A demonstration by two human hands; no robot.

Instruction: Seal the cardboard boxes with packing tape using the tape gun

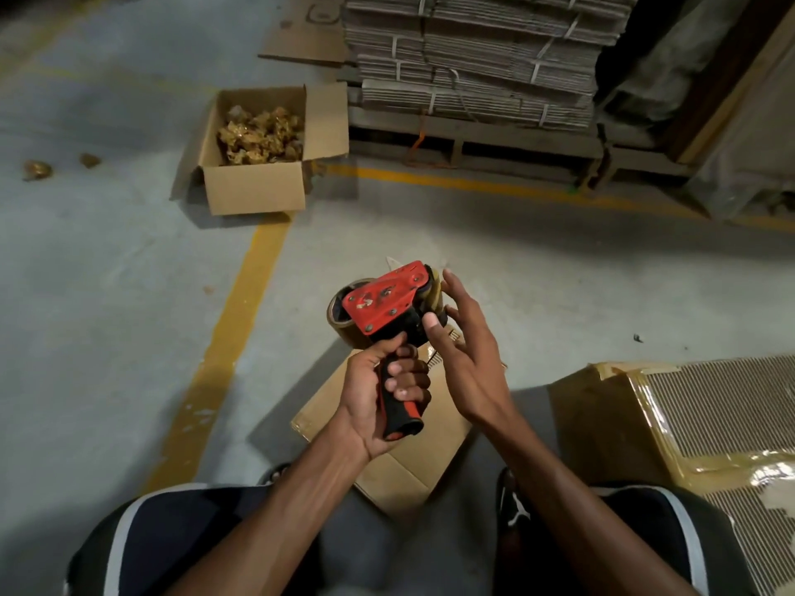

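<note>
While our left hand (389, 393) grips the tape gun (387, 307) and our right hand's (462, 359) straight fingers touch its front, the blade could nick them.

Head-worn wide view, steeply downward, close over the floor (107, 273).

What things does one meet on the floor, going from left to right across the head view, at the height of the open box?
Two crumpled tape scraps → open cardboard box holding crumpled tape wads → pallet carrying strapped bundles of flattened cardboard.
</note>
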